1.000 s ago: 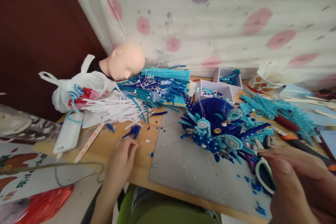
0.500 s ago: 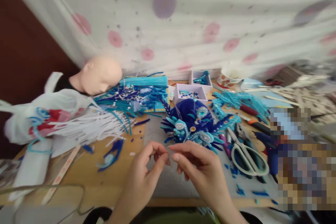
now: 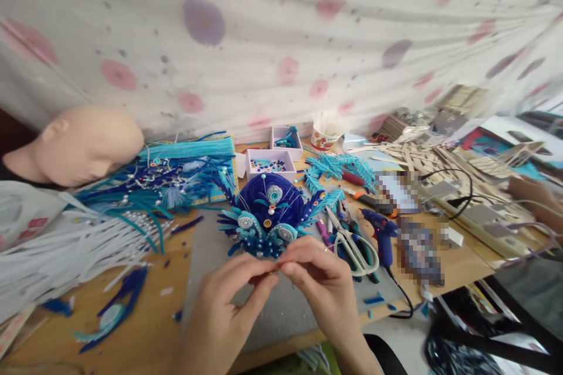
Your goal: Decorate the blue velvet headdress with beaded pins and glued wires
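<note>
My left hand point(image 3: 226, 304) and my right hand point(image 3: 319, 284) meet fingertip to fingertip over the grey cutting mat point(image 3: 206, 246), both pinched on something too small to make out. Just beyond the fingertips sits a dark blue headpiece point(image 3: 268, 211) trimmed with turquoise feather shapes and round jewels. White-handled scissors point(image 3: 354, 243) lie right of my right hand, beside a blue glue gun point(image 3: 382, 234).
A mannequin head point(image 3: 74, 146) lies at the left, with turquoise and white fringe pieces point(image 3: 145, 187) in front of it. Two small white boxes of beads point(image 3: 268, 161) stand behind the headpiece. Wooden sticks, cables and clutter point(image 3: 461, 170) fill the right. Another person's hand point(image 3: 534, 190) shows at far right.
The view has swung right. My hands have come together from wide apart and now pinch at the middle, closer to the headpiece.
</note>
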{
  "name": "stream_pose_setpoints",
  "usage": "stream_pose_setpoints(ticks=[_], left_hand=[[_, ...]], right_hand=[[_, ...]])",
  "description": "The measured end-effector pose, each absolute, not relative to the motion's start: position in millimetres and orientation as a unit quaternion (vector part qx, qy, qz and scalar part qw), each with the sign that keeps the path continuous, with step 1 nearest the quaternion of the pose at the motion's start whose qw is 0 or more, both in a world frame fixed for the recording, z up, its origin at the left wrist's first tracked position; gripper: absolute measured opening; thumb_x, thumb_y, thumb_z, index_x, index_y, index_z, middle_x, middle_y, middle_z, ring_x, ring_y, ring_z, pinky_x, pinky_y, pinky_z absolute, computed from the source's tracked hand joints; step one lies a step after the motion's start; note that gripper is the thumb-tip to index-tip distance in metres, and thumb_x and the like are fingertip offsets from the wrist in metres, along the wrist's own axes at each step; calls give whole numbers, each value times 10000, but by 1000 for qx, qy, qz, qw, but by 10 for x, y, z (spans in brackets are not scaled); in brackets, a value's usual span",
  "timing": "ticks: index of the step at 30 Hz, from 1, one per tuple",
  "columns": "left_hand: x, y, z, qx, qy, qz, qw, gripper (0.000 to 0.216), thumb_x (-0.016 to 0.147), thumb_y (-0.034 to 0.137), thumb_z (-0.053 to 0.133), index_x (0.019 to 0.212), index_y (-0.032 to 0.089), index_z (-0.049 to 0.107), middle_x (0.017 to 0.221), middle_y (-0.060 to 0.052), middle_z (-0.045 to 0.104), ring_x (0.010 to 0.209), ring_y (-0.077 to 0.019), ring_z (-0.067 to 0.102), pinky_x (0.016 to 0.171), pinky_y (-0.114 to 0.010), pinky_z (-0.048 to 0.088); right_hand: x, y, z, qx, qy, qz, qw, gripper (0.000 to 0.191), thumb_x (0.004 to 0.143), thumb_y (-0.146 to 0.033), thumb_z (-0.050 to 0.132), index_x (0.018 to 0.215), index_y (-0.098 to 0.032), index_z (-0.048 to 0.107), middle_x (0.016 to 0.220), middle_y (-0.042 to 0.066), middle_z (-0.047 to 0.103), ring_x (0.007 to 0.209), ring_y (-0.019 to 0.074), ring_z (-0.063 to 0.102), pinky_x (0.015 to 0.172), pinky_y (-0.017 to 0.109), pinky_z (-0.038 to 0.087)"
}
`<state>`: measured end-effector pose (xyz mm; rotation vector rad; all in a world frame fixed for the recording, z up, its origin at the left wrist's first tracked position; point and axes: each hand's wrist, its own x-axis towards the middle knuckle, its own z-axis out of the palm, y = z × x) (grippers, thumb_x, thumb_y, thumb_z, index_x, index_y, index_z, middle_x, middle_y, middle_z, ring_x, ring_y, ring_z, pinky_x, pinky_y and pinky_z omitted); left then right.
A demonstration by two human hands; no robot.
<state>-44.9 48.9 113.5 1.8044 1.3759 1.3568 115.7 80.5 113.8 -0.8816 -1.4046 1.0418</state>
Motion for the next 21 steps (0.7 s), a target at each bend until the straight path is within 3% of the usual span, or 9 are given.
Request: stream_pose_setpoints(ticks=[8, 15, 21], left_hand=[[-485, 454, 1106, 653, 496, 467, 331, 187, 908, 250, 682, 933, 366, 827, 759, 30, 756, 678, -126, 709, 598, -172, 544], [-489, 444, 1056, 557, 428, 554, 447, 133, 803, 297, 832, 892, 395, 824, 697, 33, 764, 630, -146, 695, 586, -211, 558], [-538, 540, 1055, 539, 424, 581, 438, 83, 870, 330, 775, 901, 375, 838, 753, 5, 711, 633, -133, 638, 566, -233, 527]], right_hand=[[1232, 825, 1104, -342, -523, 498, 601, 152, 822, -376, 833, 722, -265, 805, 705, 32, 742, 644, 168, 637, 584, 283, 534], [1227, 867, 1099, -339, -513, 521, 592, 265, 864, -387, 786, 676, -216, 713, 688, 17, 678, 647, 144, 592, 579, 246, 470], [1224, 853, 1166, -341, -551, 527, 549, 349, 907, -438, 728, 660, -205, 645, 691, 20, 650, 663, 158, 578, 598, 267, 437]])
